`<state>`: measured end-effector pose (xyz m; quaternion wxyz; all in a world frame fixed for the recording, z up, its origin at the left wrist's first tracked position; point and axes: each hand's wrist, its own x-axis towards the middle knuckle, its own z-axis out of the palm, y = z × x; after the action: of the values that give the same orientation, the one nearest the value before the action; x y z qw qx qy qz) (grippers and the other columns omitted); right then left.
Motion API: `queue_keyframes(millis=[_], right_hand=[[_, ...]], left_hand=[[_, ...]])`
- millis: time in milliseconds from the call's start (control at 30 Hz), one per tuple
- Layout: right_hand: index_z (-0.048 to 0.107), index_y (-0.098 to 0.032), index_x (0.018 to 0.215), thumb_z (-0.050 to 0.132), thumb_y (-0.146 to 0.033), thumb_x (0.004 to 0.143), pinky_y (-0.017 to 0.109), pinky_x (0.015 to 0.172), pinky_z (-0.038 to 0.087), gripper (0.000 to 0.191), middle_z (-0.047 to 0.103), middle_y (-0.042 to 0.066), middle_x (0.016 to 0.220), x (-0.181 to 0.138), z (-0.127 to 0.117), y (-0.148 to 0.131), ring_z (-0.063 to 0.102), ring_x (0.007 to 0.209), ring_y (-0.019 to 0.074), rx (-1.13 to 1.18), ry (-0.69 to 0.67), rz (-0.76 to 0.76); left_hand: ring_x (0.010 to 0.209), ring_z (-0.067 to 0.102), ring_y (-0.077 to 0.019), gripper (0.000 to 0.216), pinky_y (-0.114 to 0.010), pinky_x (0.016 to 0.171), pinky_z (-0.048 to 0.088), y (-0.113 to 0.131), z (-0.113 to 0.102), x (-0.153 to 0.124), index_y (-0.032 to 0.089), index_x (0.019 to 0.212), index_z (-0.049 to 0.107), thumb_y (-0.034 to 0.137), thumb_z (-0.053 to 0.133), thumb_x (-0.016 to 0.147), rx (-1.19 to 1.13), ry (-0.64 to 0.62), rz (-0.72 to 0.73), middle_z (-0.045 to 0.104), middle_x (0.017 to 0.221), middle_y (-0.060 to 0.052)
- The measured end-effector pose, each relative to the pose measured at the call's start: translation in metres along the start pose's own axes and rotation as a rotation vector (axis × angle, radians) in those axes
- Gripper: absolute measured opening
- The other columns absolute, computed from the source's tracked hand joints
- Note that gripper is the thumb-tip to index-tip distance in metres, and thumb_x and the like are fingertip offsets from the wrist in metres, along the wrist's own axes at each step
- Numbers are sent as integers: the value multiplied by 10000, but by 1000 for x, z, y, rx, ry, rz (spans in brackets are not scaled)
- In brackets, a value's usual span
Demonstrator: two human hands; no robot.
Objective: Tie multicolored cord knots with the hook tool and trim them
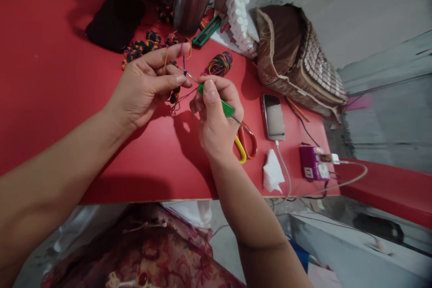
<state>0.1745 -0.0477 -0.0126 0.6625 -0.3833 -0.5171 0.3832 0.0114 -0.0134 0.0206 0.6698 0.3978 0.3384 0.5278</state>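
My right hand is closed around a green-handled crochet hook, its metal tip pointing up-left toward my left hand. My left hand pinches a small dark multicoloured crochet piece between thumb and fingers, with yarn looped over the index finger. The strand runs back to a multicoloured yarn ball lying on the red table just behind my hands.
Several finished crochet pieces and a black pouch lie at the back left. Scissors with yellow and red handles, a phone on a cable, a crumpled tissue and a purple power strip sit to the right. A brown bag stands behind.
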Motion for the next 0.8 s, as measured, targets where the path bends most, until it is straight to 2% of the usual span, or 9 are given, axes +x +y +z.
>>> queue_keyframes(millis=[100, 167, 300, 433, 500, 633, 800], right_hand=[[841, -352, 1076, 869, -548, 1044, 351, 616, 578, 201, 705, -30, 799, -1, 2, -2, 644, 647, 170, -22, 37, -11], [835, -358, 1054, 859, -562, 1043, 373, 682, 629, 205, 723, -17, 829, -2, 5, -4, 685, 699, 191, -88, 73, -36], [787, -322, 1078, 807, -540, 1077, 406, 881, 699, 220, 770, 13, 940, -7, 12, -10, 785, 894, 221, -223, 100, -75], [752, -285, 1108, 745, -517, 1116, 383, 898, 705, 232, 785, 41, 1052, -12, 17, -10, 800, 977, 216, -302, 129, -124], [750, -290, 1134, 722, -540, 1128, 375, 877, 708, 252, 767, 49, 1074, -14, 19, -9, 800, 979, 217, -327, 133, -140], [732, -291, 1215, 691, -607, 1146, 368, 888, 705, 326, 758, 67, 1128, -15, 17, -6, 792, 1004, 217, -351, 74, -116], [737, -288, 1222, 696, -630, 1143, 377, 927, 700, 353, 759, 74, 1141, -14, 13, -6, 787, 1067, 229, -360, 30, -21]], left_hand=[[1159, 839, -371, 513, -433, 781, 603, -1, 7, -3, 381, 1137, 864, 238, 1090, 700, 0, 52, 70, 813, 823, 20], [1134, 828, -337, 511, -438, 826, 609, -1, 12, -5, 382, 1145, 866, 213, 1085, 716, 7, 69, 101, 798, 806, 35], [882, 739, -233, 446, -421, 851, 597, -4, 23, -10, 363, 1087, 881, 228, 1092, 719, 34, 114, 143, 758, 762, 59], [732, 631, -193, 417, -390, 751, 572, -11, 25, -10, 368, 1068, 881, 263, 1085, 721, 2, 156, 112, 730, 720, 70], [744, 671, -204, 434, -390, 745, 572, -13, 21, -9, 365, 1093, 876, 248, 1069, 722, -20, 149, 79, 721, 722, 66], [939, 801, -284, 448, -416, 767, 570, -10, 13, -6, 366, 1122, 855, 205, 1051, 752, -37, 64, 8, 737, 754, 45], [933, 794, -276, 451, -411, 767, 563, -5, 15, -8, 354, 1093, 862, 207, 1075, 723, -56, 81, 30, 711, 723, 46]])
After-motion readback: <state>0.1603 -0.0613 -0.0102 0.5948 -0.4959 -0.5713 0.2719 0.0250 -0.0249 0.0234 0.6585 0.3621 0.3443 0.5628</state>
